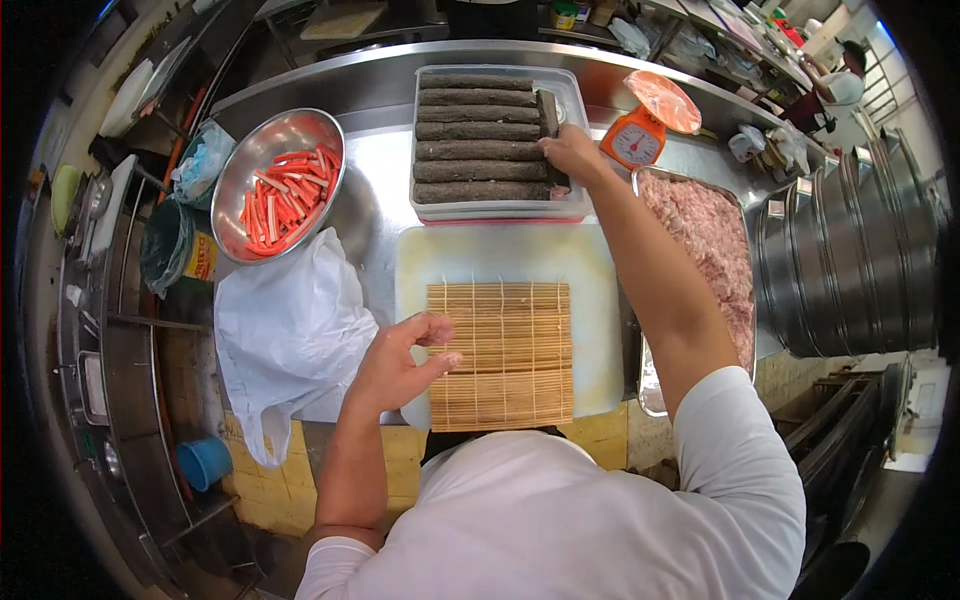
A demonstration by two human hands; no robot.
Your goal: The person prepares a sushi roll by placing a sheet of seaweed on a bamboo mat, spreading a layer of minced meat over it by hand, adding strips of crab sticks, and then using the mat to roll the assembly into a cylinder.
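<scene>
A bamboo rolling mat lies flat on a pale cutting board in front of me. My left hand hovers at the mat's left edge, thumb and fingers apart, holding nothing. Ahead of the board stands a clear plastic container with several dark seaweed-wrapped rolls side by side. Along its right side another seaweed roll lies crosswise to them. My right hand reaches over and grips this roll, its fingertips partly hidden.
A steel bowl of red-and-white crab sticks and a white plastic bag are at left. At right are an orange kitchen scale, a tray of minced meat partly under my arm, and stacked round steel steamers.
</scene>
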